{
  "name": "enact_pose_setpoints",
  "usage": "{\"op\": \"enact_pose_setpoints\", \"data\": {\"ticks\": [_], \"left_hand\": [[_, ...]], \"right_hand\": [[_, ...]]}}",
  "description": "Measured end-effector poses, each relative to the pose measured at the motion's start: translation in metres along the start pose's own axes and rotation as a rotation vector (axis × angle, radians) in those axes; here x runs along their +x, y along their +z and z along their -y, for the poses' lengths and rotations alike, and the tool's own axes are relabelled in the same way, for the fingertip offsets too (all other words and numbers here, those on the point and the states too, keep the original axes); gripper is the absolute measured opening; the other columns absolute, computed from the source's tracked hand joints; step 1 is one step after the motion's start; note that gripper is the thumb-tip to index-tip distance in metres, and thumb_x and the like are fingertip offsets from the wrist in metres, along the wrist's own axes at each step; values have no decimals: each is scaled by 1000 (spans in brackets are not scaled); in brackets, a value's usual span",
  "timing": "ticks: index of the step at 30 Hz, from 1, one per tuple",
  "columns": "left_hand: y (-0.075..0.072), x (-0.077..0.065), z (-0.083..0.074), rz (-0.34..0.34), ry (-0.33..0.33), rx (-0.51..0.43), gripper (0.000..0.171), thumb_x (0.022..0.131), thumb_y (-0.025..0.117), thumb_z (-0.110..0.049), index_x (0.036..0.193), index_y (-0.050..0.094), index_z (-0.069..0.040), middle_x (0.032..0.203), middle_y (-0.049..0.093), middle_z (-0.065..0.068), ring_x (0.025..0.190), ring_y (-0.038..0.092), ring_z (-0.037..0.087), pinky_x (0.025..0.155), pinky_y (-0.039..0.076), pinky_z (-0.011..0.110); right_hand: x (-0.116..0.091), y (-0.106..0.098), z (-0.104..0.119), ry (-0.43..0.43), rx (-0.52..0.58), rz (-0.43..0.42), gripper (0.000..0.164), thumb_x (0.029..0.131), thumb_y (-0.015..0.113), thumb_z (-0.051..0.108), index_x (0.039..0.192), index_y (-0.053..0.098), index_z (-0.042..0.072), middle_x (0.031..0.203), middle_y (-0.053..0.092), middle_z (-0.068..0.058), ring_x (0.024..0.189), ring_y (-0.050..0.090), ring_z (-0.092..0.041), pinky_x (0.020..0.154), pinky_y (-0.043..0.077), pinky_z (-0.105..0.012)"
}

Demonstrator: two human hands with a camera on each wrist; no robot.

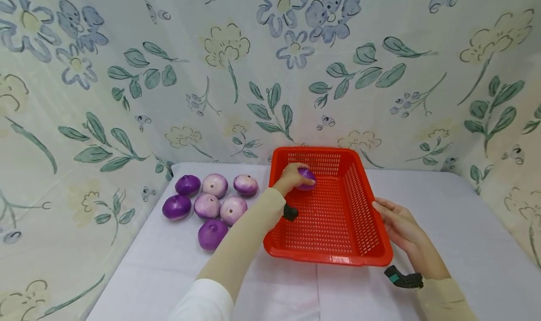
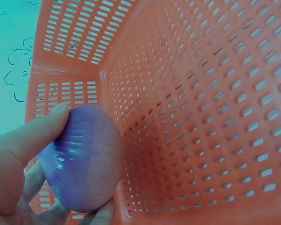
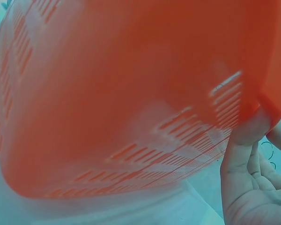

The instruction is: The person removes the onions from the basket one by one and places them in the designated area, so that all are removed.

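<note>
My left hand (image 1: 290,177) reaches over the left side of a red plastic basket (image 1: 323,227) and grips a purple onion (image 1: 307,179) inside it. In the left wrist view, thumb and fingers wrap the glossy onion (image 2: 86,159) near a corner of the slotted walls. On the basket's right side, my right hand (image 1: 399,222) pinches the rim. The right wrist view shows that hand (image 3: 253,183) from below, its thumb against the outer wall under the rim. Left of the basket, several more onions (image 1: 213,234) lie grouped, some deep purple, some pale pink-white.
A white cloth (image 1: 287,293) covers the table. Behind it and at both sides hangs a floral curtain (image 1: 236,119), close to the basket's far edge. A black strap (image 1: 403,278) is on the right wrist.
</note>
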State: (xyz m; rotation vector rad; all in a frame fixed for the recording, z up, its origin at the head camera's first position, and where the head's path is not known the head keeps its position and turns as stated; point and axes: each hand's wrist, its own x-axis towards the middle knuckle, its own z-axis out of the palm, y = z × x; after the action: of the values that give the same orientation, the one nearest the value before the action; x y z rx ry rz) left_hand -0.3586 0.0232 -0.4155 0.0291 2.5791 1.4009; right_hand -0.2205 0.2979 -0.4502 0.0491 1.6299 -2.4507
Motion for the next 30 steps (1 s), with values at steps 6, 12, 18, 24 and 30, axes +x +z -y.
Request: {"op": "enact_pose_setpoints", "data": {"ticks": [6,12,18,24,30], "left_hand": [[-7,-5,-9,43,13,-26,58,82,83,-19,136,61,-19,141,50,13,127,47,34,101,48,48],[-14,-12,-17,106,50,-64,60,82,84,-22,137,61,-21,144,48,12,130,46,34,103,47,48],[-19,-22,-22,166,87,-109,58,82,84,-24,136,62,-25,143,50,10,129,47,33,100,48,48],[-31,-38,-28,248,145,-162,58,83,83,-22,136,61,-25,142,49,10,128,46,35,102,46,52],[-43,-52,-27,310,232,-151,59,84,82,-24,138,60,-25,139,51,5,124,50,31,100,48,52]], "right_hand": [[0,-1,1,5,6,4,18,104,54,11,110,70,18,105,72,0,90,69,-13,79,58,-28],[1,-1,2,20,2,5,18,104,54,12,111,69,19,107,72,1,92,68,-14,80,58,-29],[0,-1,2,35,2,-5,17,103,55,13,111,69,20,108,72,1,93,69,-14,81,58,-29],[-1,0,2,32,4,-3,18,103,55,13,111,69,20,108,72,1,93,69,-14,81,58,-29],[-1,1,2,29,9,-6,18,103,55,12,110,70,19,106,72,1,92,69,-14,81,58,-29]]}}
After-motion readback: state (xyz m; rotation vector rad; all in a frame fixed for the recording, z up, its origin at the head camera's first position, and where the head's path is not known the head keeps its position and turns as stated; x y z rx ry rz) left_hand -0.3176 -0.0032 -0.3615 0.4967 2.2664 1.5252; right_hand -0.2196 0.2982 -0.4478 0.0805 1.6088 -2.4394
